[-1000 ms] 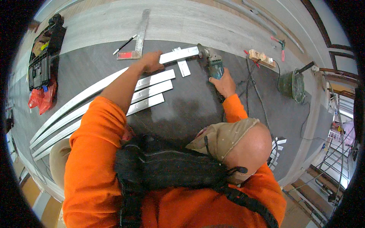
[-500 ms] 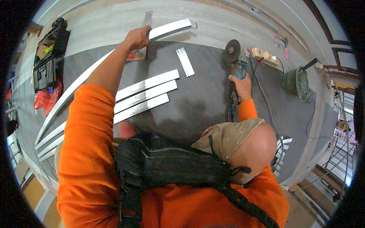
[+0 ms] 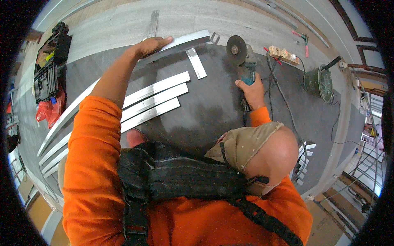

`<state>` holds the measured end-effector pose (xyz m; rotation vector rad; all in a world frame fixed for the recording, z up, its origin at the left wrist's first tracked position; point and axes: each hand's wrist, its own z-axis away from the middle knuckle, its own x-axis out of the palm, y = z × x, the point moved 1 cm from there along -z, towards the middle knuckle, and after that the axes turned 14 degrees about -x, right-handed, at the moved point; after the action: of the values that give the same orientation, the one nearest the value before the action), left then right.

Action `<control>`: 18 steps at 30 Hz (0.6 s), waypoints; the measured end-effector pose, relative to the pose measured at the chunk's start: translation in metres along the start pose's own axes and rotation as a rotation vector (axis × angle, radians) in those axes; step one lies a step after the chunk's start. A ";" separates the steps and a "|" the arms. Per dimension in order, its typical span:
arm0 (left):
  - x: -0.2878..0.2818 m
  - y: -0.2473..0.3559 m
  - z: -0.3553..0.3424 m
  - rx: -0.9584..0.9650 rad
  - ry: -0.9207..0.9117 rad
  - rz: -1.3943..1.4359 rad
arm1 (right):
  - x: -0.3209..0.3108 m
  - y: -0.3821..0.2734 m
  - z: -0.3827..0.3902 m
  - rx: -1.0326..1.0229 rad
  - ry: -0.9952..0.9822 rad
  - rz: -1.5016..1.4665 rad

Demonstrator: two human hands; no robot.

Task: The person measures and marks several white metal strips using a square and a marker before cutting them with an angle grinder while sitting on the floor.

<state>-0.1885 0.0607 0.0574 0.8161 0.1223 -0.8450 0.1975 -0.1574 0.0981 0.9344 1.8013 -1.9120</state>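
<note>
My left hand [image 3: 152,46] is closed round a long silvery metal strip [image 3: 191,37] above the dark floor sheet, its near part curving away to the lower left in the fisheye view. My right hand [image 3: 254,92] grips an angle grinder [image 3: 247,71] by its body, thumb over it, with the cutting disc [image 3: 236,50] facing up, to the right of the strip's end and apart from it. A short metal piece [image 3: 195,63] lies below the held strip. Several more long strips [image 3: 156,84] lie side by side on the sheet between my hands.
A black toolbox [image 3: 47,80] and red plastic bag [image 3: 53,112] are at the left. A wooden socket block [image 3: 283,54] with cables, a pink-handled tool [image 3: 306,51] and a green bucket [image 3: 316,84] are at the right. A metal square [image 3: 154,20] lies at the back.
The grinder has come away from the strip's end and its disc faces up. My left hand raised the strip off the short piece, then brought it slightly down and right.
</note>
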 end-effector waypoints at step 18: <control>0.028 0.026 0.028 0.086 0.046 -0.365 | -0.002 -0.002 0.019 -0.004 -0.097 0.064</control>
<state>-0.1571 0.0341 0.0807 0.9083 0.2834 -1.1816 0.1934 -0.1762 0.1006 0.8721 1.6996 -1.8805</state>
